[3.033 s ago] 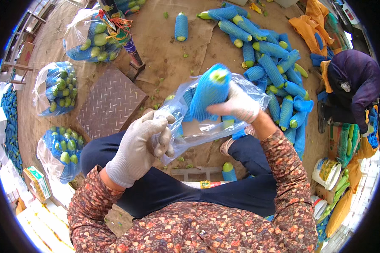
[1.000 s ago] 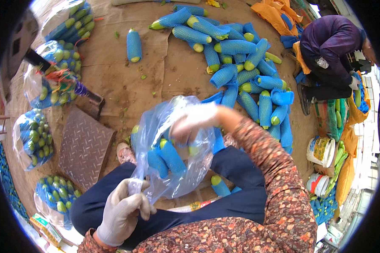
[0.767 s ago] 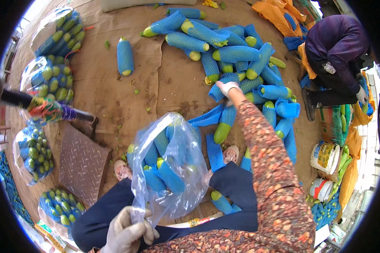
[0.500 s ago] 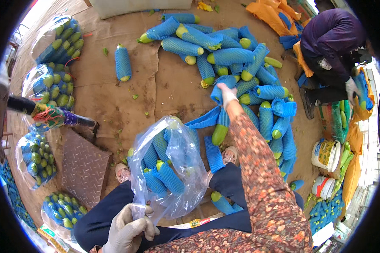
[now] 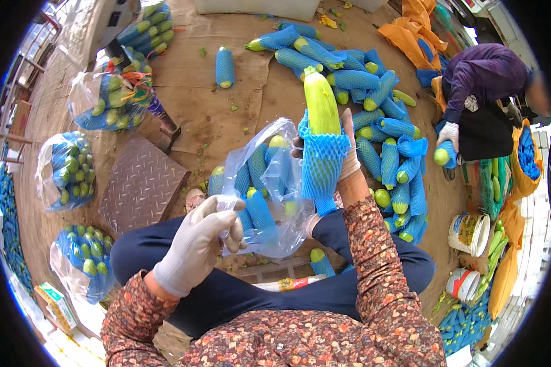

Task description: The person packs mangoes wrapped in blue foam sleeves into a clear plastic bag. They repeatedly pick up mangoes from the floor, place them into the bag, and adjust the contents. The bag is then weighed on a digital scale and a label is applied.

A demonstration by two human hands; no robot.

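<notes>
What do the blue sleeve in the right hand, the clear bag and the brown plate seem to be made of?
Blue sleeve: probably plastic foam, matte; open mesh bunches around the green vegetable.
Clear bag: apparently thin plastic film, glossy; it creases and looks see-through.
Brown plate: likely metal, dull; its tread pattern suggests this.

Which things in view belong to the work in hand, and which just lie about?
In the work:
half-netted squash, in the grip of the right hand
clear bag, at the left hand
netted squash pile

Seemingly lying about:
white buckets
carton
yellow scrap
</notes>
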